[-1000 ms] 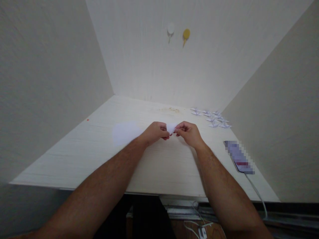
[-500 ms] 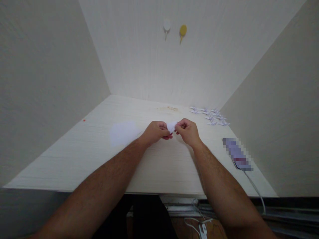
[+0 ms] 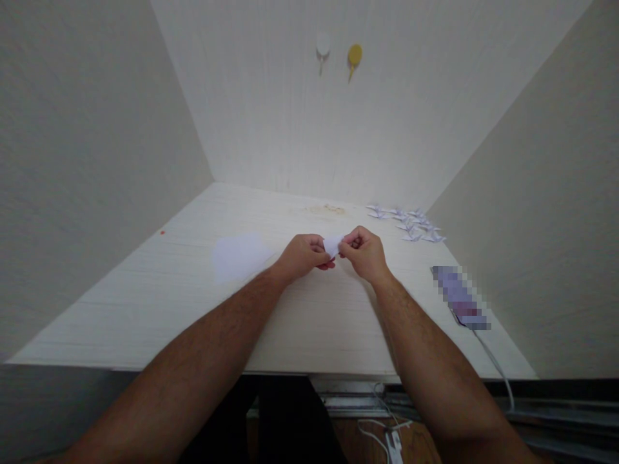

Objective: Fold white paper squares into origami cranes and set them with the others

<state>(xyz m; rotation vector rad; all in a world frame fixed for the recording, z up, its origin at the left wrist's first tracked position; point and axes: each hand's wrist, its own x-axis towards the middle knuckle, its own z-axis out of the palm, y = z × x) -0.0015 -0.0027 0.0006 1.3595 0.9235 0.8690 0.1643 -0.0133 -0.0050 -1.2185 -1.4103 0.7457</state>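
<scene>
A small folded piece of white paper (image 3: 332, 245) is held up between both hands, above the middle of the table. My left hand (image 3: 305, 252) pinches its left side, thumb in front and fingers behind. At its right edge, my right hand (image 3: 362, 250) grips the paper between thumb and curled fingers. The exact folds are too small to make out. On the table left of my left hand lie flat white paper sheets (image 3: 239, 254). Several folded white paper cranes (image 3: 411, 224) stand grouped at the back right.
A phone-like device (image 3: 459, 298), its screen blurred out, lies at the right with a white cable (image 3: 498, 374) running over the table's front edge. Walls enclose the table (image 3: 319, 328) on three sides. White (image 3: 323, 46) and yellow (image 3: 354, 55) hooks are on the back wall.
The paper between my hands has turned slightly and shows a wider face. My right hand has shifted up a little; the left hand has hardly moved.
</scene>
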